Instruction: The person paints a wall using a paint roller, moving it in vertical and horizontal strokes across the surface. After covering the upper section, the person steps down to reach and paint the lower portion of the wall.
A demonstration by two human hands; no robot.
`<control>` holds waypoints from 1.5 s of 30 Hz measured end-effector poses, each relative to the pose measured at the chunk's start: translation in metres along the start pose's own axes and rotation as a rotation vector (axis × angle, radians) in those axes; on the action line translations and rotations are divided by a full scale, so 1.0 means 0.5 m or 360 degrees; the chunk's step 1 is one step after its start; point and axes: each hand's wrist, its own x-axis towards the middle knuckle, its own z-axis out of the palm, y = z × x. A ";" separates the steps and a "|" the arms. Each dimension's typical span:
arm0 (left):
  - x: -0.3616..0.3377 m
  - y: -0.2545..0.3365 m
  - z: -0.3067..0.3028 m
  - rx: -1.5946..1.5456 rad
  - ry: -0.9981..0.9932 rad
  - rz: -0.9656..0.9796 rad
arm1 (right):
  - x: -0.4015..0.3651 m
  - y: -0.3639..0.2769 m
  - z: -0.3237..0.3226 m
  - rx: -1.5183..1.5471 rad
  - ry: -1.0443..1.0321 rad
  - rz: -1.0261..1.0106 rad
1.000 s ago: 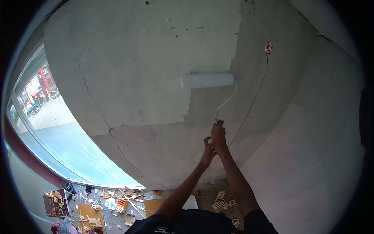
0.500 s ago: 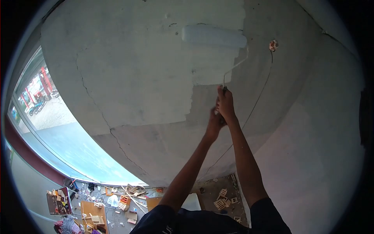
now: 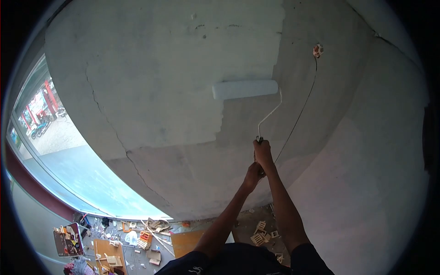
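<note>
A paint roller (image 3: 245, 89) with a pale sleeve lies against the wall (image 3: 160, 91), level with the lower part of a lighter painted patch. Its thin bent metal frame runs down to the handle, where my right hand (image 3: 262, 152) is closed near the top. Just below and slightly left, my left hand (image 3: 254, 176) is closed round the lower end of the same handle. Bare, darker wall shows beneath and to the right of the roller. A dark cable (image 3: 303, 107) hangs from a rough hole (image 3: 317, 51) right of the roller.
A long crack (image 3: 109, 120) runs down the wall at the left. Beyond it is a bright window (image 3: 91, 176). Below lie a brown board (image 3: 187, 243), wooden pieces (image 3: 260, 236), a small cluttered table (image 3: 68, 247) and scattered debris on the floor.
The roller has moved down the wall, from the upper part of the lighter patch to its lower edge. Both my hands have come down with the handle, still gripping it.
</note>
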 end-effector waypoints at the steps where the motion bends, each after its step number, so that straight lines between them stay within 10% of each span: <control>1: 0.015 0.028 0.006 0.0072 -0.0031 0.0031 | 0.002 -0.033 -0.010 -0.0026 -0.0017 -0.0029; 11: 0.105 0.071 0.072 0.0322 -0.0106 0.0473 | 0.124 -0.069 -0.039 -0.0115 0.0171 -0.0207; 21: -0.034 -0.123 -0.039 0.0023 0.0076 -0.0059 | 0.049 0.204 0.063 -0.0119 0.0099 0.0129; 30: 0.055 0.065 0.057 -0.0275 0.0026 -0.0029 | 0.097 -0.023 -0.013 0.0078 0.0184 0.0049; 45: 0.017 -0.035 0.028 -0.0430 0.0074 -0.0140 | 0.089 0.106 0.000 -0.0054 0.0056 0.0069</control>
